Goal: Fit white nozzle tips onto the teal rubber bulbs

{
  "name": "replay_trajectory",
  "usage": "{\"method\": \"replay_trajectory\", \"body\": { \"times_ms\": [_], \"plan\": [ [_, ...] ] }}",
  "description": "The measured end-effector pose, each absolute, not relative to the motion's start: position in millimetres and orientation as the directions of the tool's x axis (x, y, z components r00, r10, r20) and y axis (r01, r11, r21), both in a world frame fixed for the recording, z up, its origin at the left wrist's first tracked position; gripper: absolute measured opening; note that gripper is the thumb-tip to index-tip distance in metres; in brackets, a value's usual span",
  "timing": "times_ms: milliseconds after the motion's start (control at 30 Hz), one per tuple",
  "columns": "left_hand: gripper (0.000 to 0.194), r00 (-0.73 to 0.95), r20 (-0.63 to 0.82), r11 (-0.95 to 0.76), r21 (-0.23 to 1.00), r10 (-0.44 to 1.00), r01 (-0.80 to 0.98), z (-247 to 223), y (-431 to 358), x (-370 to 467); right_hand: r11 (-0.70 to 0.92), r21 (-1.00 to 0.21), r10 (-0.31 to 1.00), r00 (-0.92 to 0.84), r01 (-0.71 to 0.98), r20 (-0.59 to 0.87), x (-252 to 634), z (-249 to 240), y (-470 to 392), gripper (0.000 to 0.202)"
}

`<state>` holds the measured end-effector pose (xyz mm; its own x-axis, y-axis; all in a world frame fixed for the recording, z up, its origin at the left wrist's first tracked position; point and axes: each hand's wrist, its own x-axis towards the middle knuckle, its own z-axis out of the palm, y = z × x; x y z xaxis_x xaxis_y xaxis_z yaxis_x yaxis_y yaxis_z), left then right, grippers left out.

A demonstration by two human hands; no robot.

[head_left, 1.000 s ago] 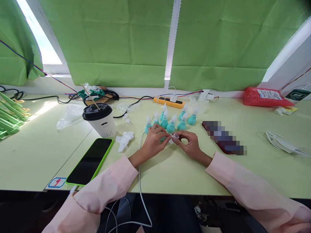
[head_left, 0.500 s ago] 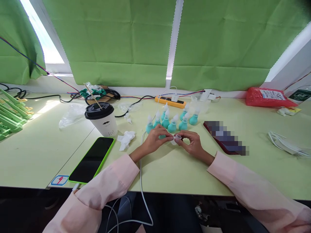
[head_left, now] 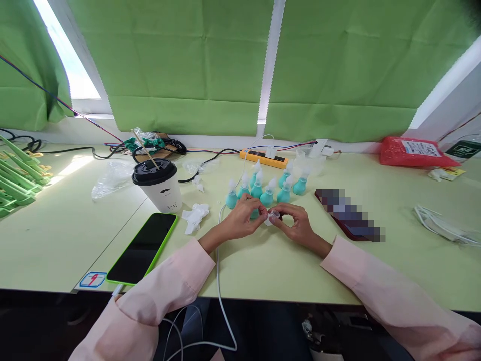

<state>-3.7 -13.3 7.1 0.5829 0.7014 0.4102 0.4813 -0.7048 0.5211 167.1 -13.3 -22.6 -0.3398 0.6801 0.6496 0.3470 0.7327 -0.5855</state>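
Between my hands is a small clear plastic piece (head_left: 275, 214) with a round, cup-like end. My right hand (head_left: 296, 221) pinches this end between thumb and fingers. The thumb and fingers of my left hand (head_left: 242, 219) close at the piece's left edge; the exact grip is too small to see. Just beyond my fingers stand several teal squeeze bulbs (head_left: 266, 198) with translucent pointed tips. One more teal shape shows partly behind my left fingers, mostly hidden by them.
A lidded paper cup (head_left: 161, 193) with a stick and a green-edged phone (head_left: 143, 248) are at left, near crumpled tissue (head_left: 195, 218). A dark red phone (head_left: 343, 213) lies right, a yellow power strip (head_left: 265, 158) behind. A white cable (head_left: 218, 265) crosses the table's front edge.
My left fingers have shifted slightly and curled more at the clear piece's edge. My right hand keeps its pinch in nearly the same place. The view has moved very slightly.
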Motion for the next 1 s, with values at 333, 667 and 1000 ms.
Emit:
{"method": "replay_trajectory", "body": {
  "times_ms": [333,667,1000],
  "plan": [
    [0.018,0.619,0.330,-0.560,0.799,0.713,0.219,11.2,-8.7,-10.2,0.660,-0.733,0.714,-0.441,0.164,0.544,172.7,-15.4,-12.4,0.013],
    [0.015,0.682,0.259,-0.203,0.965,0.684,-0.163,7.5,-5.2,-11.0,0.444,-0.896,0.754,-0.542,0.002,0.372,171.8,-4.8,-18.4,0.016],
    [0.017,0.624,0.388,-0.702,0.595,0.678,0.392,15.6,-10.5,-12.0,0.513,-0.852,0.845,-0.237,0.107,0.479,180.3,-8.9,-6.1,0.013]
  ]
}}
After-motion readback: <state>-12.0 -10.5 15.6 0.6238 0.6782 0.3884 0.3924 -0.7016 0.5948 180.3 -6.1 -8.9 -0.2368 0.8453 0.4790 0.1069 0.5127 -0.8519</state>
